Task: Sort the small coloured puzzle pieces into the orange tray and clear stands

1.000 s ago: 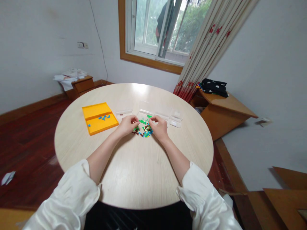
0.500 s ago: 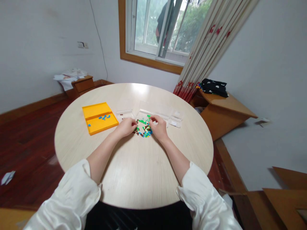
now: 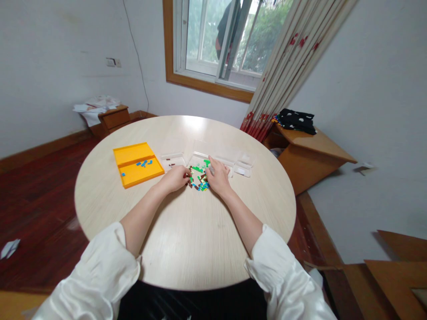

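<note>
A small heap of coloured pieces (image 3: 199, 180), green, blue and brown, lies on the round pale wooden table (image 3: 187, 235) between my two hands. My left hand (image 3: 176, 178) rests at the heap's left edge with its fingers curled in a pinch on the pieces. My right hand (image 3: 218, 176) lies over the heap's right side, fingers stretched forward toward a clear plastic box (image 3: 200, 160) that holds some green pieces. What the left fingers hold is too small to make out.
An orange tray (image 3: 137, 163) with a few blue pieces sits to the left. More clear boxes (image 3: 240, 163) line up behind the heap. A wooden cabinet (image 3: 307, 153) with dark cloth stands right of the table, a low stand with papers (image 3: 100, 109) at the far left.
My right hand has opened out and reached forward over the heap toward the clear box. My left hand has slid slightly down and stays at the heap's left edge.
</note>
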`<state>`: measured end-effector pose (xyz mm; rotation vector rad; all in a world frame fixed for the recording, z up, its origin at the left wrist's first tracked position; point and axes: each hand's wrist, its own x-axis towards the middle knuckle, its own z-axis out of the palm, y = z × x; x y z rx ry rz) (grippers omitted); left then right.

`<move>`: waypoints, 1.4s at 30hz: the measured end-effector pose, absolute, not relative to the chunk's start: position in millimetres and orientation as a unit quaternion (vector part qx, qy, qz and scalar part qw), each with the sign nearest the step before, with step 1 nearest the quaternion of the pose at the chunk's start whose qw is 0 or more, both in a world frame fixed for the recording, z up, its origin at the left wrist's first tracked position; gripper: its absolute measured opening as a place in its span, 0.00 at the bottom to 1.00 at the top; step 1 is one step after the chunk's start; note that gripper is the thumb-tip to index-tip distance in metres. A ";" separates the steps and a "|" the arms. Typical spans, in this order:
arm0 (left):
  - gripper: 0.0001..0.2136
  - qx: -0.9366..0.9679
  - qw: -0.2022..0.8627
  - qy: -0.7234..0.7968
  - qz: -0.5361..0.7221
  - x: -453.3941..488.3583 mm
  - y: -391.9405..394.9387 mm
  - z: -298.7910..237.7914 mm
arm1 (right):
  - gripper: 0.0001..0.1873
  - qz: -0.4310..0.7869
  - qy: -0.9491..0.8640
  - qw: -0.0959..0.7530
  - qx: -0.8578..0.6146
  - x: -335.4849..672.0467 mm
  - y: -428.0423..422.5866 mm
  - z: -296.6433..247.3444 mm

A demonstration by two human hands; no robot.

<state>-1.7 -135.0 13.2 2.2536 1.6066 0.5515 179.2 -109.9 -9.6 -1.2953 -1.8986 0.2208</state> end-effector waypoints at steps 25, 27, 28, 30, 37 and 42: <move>0.10 0.680 0.326 0.547 0.363 9.2 -139.6 21.5 | 0.07 0.120 -0.836 0.418 -0.336 169.8 -126.6 4.4; 0.10 0.683 0.311 0.549 0.369 8.6 -139.1 21.4 | 0.08 0.131 -0.839 0.423 -0.316 169.8 -126.1 3.2; 0.10 0.684 0.302 0.551 0.371 8.2 -138.8 21.4 | 0.08 0.136 -0.840 0.425 -0.310 169.8 -125.7 2.6; 0.10 0.687 0.291 0.552 0.373 7.2 -138.1 21.3 | 0.09 0.145 -0.839 0.427 -0.306 169.9 -125.0 1.7; 0.09 0.690 0.275 0.557 0.372 6.9 -137.9 23.3 | 0.11 0.150 -0.830 0.445 -0.301 170.1 -127.0 3.5; 0.10 0.691 0.266 0.562 0.370 8.5 -137.8 23.9 | 0.11 0.151 -0.828 0.443 -0.308 169.6 -128.2 4.8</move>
